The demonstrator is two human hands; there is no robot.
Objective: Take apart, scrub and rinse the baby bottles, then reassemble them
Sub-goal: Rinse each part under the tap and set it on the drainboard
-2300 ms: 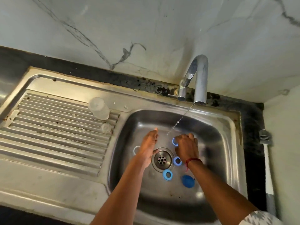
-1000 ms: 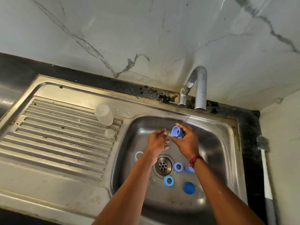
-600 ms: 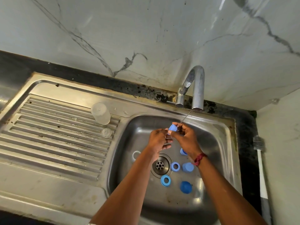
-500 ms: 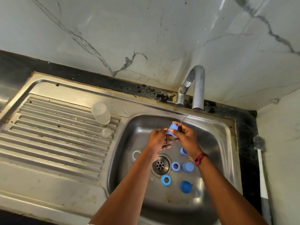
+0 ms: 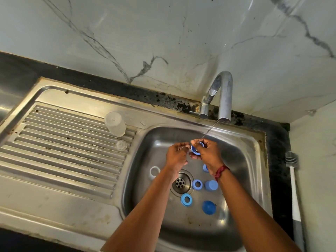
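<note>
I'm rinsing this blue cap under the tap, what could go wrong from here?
The right hand only pinches the wet blue cap, so it might slip into the sink. The thin stream from the tap may rinse it poorly. The clear bottle stands on the ribbed drainboard and could tip if bumped.

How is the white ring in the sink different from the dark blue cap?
The white ring has a hole through it; the dark blue cap is a closed dome. The ring lies left of the drain, the cap right of it. Both rest on the sink floor.
</note>
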